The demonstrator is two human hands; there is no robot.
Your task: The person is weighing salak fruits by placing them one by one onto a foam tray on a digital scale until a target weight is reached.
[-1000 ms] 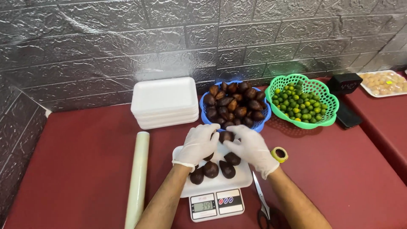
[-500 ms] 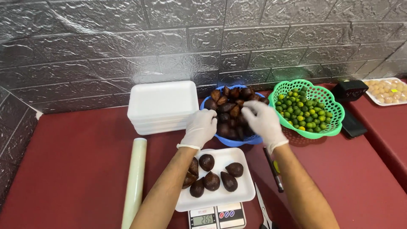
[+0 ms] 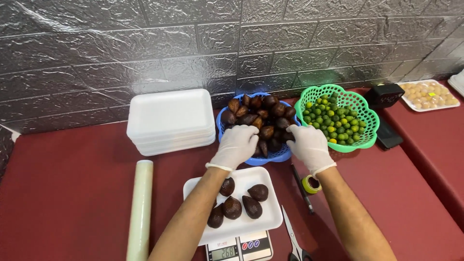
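Both gloved hands reach forward, side by side.
The left hand (image 3: 236,145) and right hand (image 3: 309,146) wear white gloves, palms down, fingers curled; the bare forearms stretch out from the lower edge.

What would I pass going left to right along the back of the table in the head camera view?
Stack of white foam trays → blue plastic basket of dark brown scaly fruit → green plastic basket of small limes → white tray of pale round fruit.

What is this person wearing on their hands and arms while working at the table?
Both the left hand and the right hand wear thin white disposable gloves that fit closely and end at the wrist with a rolled cuff. Above the gloves the forearms are bare: no sleeves, watch or bands show in the picture.
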